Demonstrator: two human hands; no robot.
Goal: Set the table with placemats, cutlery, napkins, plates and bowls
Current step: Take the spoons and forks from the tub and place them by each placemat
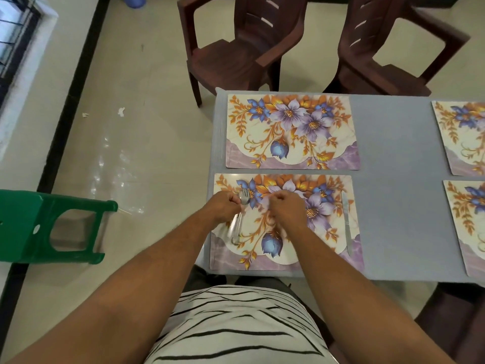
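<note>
The near floral placemat lies at the table's front left corner, and both my hands hover over it. My left hand is curled at the neck of a fork, whose blurred handle runs down toward me along the mat's left side. I cannot tell whether a second piece lies beside it. My right hand is a closed fist over the mat's middle, with nothing visible in it. A table knife lies along the mat's right side. Another floral placemat lies behind it, bare.
Two more placemats lie at the right edge of the grey table. Two brown plastic chairs stand at the far side. A green stool sits on the floor to my left.
</note>
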